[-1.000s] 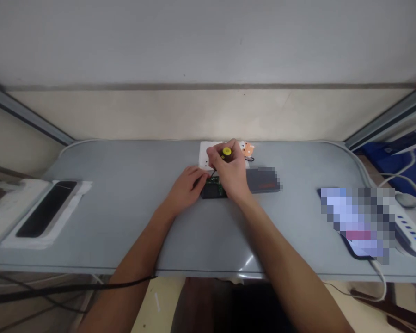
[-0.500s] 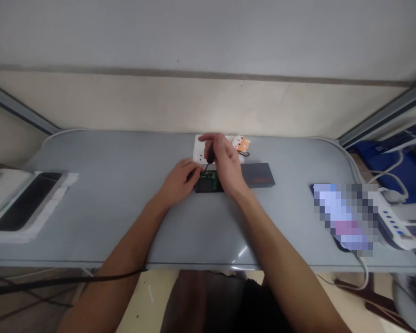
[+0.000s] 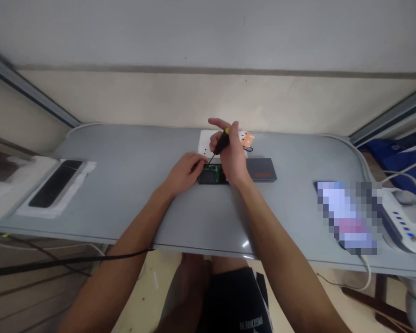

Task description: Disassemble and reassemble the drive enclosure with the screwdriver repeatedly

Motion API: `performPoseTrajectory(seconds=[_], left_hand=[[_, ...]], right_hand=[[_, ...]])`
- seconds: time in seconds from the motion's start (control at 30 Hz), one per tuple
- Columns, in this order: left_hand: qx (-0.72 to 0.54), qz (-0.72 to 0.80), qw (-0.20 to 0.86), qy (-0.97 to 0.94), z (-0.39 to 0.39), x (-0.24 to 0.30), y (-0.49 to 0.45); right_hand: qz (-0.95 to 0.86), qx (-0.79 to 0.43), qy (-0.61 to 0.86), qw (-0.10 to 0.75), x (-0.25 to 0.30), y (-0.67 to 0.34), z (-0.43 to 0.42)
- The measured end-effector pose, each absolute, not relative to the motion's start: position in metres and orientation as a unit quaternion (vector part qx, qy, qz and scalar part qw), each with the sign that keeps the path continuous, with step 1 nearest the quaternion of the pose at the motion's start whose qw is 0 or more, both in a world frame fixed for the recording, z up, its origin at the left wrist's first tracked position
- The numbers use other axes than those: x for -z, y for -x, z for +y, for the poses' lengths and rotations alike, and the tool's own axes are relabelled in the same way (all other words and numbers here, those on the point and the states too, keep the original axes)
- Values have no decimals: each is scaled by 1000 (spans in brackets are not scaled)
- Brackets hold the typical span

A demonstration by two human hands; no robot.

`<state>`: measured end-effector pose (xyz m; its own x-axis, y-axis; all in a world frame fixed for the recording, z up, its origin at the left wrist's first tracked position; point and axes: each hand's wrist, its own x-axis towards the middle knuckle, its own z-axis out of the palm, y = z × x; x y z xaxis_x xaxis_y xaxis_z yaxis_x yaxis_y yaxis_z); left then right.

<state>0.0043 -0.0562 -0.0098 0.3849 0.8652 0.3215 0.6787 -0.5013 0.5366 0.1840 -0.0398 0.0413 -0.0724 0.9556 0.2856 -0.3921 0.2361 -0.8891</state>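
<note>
A small black device with an exposed green circuit board (image 3: 213, 175) lies near the far middle of the grey table (image 3: 125, 194). My right hand (image 3: 230, 155) is closed around a black screwdriver with a yellow cap (image 3: 220, 143), its thin tip slanting down onto the board's left part. My left hand (image 3: 185, 170) rests on the table with its fingers curled against the device's left end. A dark grey cover with a red label (image 3: 261, 169) lies just right of the device.
A white sheet (image 3: 205, 141) and a small orange animal figure (image 3: 247, 138) sit behind the hands. At the left lies a black slab on white packing (image 3: 55, 188). A blurred phone (image 3: 348, 215) and a white power strip (image 3: 402, 222) lie at the right.
The screwdriver has tilted, its yellow cap now leaning up to the right, and my right hand has lifted slightly. The camera view has shifted; my left hand stays on the device.
</note>
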Motion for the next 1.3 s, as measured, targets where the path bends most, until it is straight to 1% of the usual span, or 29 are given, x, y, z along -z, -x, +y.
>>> performPoseTrajectory(seconds=[0.2,0.4,0.57,0.77,0.93,1.07,1.2,1.3], left_hand=[[-285,458,168,-825,-57,8,-5],[-278,472,177,-818,-58,7,-7],[-299,461,179,-816,-59,9,-6],[-300,461,188,-814,-59,9,-5],[-294,471,191,-809,-59,10,-5],[-305,465,190,-809,-59,10,-5],[-304,469,190,-807,-60,8,-6],[-304,468,188,-808,-60,7,-7]], right_hand=[[-475,-544,297,625,-39,-188,-42],[-482,-509,324,635,-45,-186,-47],[-480,-541,295,624,-46,-192,-45],[-433,-546,318,643,-37,-198,-39],[-448,-480,358,664,-33,-200,-36],[-447,-483,342,670,-30,-204,-33],[-491,-430,352,670,-27,-201,-34],[-498,-442,337,666,-31,-191,-38]])
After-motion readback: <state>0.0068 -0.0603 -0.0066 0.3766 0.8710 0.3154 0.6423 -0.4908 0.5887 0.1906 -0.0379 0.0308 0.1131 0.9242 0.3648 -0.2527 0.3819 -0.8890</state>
